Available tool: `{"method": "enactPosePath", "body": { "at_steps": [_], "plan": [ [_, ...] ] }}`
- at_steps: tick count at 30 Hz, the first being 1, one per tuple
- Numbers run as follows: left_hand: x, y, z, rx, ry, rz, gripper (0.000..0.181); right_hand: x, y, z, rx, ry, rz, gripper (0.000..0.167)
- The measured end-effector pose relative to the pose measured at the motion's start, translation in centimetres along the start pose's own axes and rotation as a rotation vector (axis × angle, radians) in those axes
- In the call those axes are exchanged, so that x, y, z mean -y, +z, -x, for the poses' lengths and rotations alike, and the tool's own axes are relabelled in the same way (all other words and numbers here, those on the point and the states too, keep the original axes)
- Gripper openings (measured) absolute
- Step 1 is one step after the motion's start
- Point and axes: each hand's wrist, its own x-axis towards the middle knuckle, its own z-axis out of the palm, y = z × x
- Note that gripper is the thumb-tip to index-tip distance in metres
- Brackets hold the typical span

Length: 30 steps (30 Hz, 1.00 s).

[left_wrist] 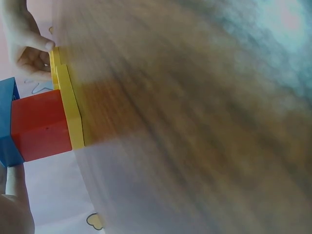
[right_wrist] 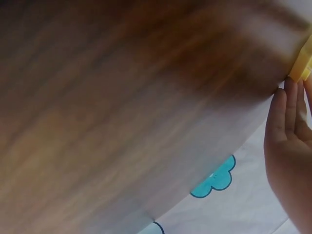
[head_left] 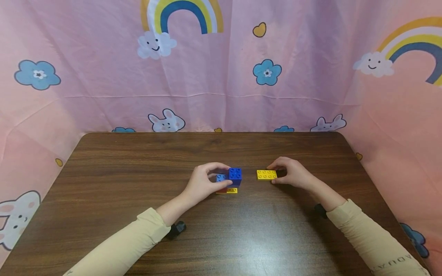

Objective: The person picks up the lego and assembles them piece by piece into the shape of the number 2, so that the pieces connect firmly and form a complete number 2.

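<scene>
Left hand (head_left: pixel 203 182) grips stack (head_left: pixel 235 176), right hand (head_left: pixel 291 174) 8-stud brick (head_left: pixel 266 175).

dark brown wood-grain table (head_left: pixel 138 161), rounded far corners, pale glare (head_left: pixel 262 234) on near part. pink-lilac cloth (head_left: pixel 103 73) hung behind and at both sides. printed on it: rainbow (head_left: pixel 182 5) at top centre, smiling cloud (head_left: pixel 157 48) at its left foot; second rainbow (head_left: pixel 414 38) at right, cloud likewise; blue flowers (head_left: pixel 267 72) with white centres; yellow hearts (head_left: pixel 259 30); white rabbits (head_left: pixel 167 122), one cut off at left edge.
</scene>
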Motion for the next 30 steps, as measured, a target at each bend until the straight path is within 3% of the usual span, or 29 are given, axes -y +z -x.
{"method": "enactPosePath", "body": {
  "at_steps": [30],
  "plan": [
    [-0.14, -0.02, 0.06, 0.0, -0.013, -0.008, 0.034, 0.13, 0.29, -0.08, -0.018, -0.047, 0.068, 0.034]
  ]
}}
